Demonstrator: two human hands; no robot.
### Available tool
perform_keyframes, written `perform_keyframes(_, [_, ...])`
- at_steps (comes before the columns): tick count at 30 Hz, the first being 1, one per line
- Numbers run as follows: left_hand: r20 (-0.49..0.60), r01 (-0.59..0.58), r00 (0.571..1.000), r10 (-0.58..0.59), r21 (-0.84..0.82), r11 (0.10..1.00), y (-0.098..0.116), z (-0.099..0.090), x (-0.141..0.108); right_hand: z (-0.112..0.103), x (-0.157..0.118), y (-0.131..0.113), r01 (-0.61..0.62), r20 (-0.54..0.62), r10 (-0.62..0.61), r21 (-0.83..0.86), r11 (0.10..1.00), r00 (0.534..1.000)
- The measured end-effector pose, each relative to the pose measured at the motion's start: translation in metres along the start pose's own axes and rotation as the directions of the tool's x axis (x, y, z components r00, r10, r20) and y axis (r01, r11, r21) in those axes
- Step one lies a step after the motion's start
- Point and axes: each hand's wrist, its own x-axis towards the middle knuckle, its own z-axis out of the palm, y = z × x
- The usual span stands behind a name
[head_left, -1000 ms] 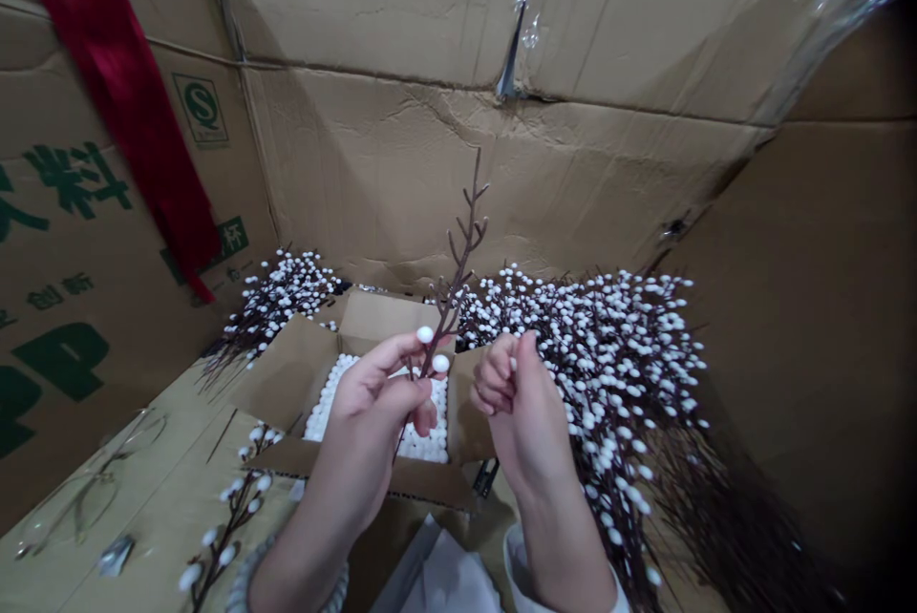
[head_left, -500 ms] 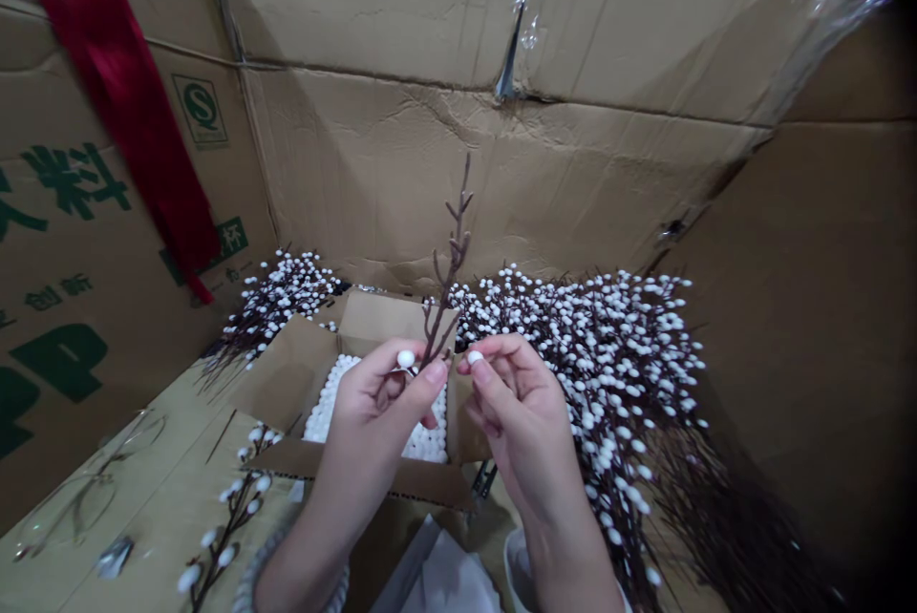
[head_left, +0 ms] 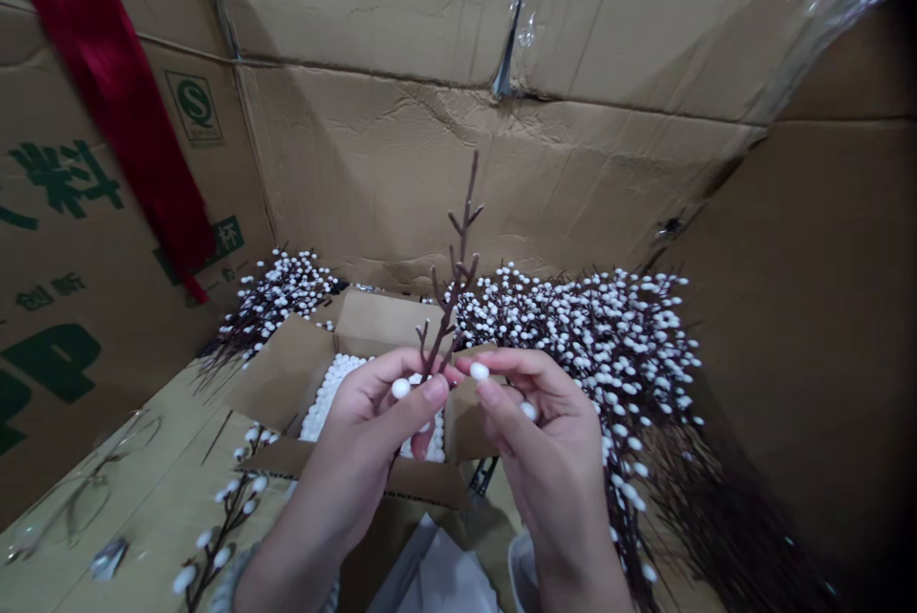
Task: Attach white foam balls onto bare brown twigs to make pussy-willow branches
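In the head view, the left hand (head_left: 365, 427) pinches a bare-tipped brown twig (head_left: 462, 255) low on its stem, between thumb and fingers, so that it stands nearly upright above an open carton (head_left: 272, 379) of white balls (head_left: 330, 386). A white bead (head_left: 401, 389) shows beside that thumb. The right hand (head_left: 551, 432) pinches a white pellet (head_left: 479, 371) between thumb and fingertip, close beside the twig; whether they touch is unclear. Another pellet (head_left: 528, 411) sits against its curled fingers. Berry-covered branches (head_left: 608, 336) are heaped behind, to the right.
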Motion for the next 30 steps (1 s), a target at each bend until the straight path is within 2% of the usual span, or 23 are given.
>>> perform_keyframes(5, [-0.049, -0.040, 0.998, 0.044, 0.076, 0.996, -0.005, -0.003, 0.002, 0.000, -0.004, -0.004, -0.013, -0.045, 0.013, -0.001, 1.000, 0.999])
perform_keyframes(8, [-0.035, -0.141, 0.988, 0.152, 0.225, 0.964, -0.009, -0.006, 0.002, 0.000, -0.005, -0.005, 0.038, -0.039, -0.042, -0.086, 0.996, 0.998])
perform_keyframes(12, [-0.027, -0.292, 0.936, 0.350, 0.494, 0.819, -0.007, -0.004, -0.001, 0.001, -0.004, -0.007, 0.122, -0.006, -0.127, -0.235, 0.964, 0.992])
perform_keyframes(16, [0.015, -0.356, 0.877, 0.480, 0.691, 0.629, -0.005, -0.002, -0.004, 0.003, -0.002, -0.009, 0.182, 0.019, -0.185, -0.307, 0.934, 0.982])
perform_keyframes(21, [0.104, -0.413, 0.827, 0.552, 0.778, 0.473, -0.006, -0.003, -0.007, 0.004, -0.001, -0.012, 0.221, 0.043, -0.219, -0.342, 0.913, 0.975])
perform_keyframes(26, [0.165, -0.482, 0.743, 0.649, 0.805, 0.347, -0.007, -0.005, -0.008, 0.003, -0.001, -0.014, 0.248, 0.108, -0.224, -0.331, 0.910, 0.968])
perform_keyframes(30, [0.160, -0.472, 0.740, 0.653, 0.816, 0.334, -0.008, -0.005, -0.008, 0.004, -0.001, -0.012, 0.239, 0.092, -0.221, -0.313, 0.919, 0.971])
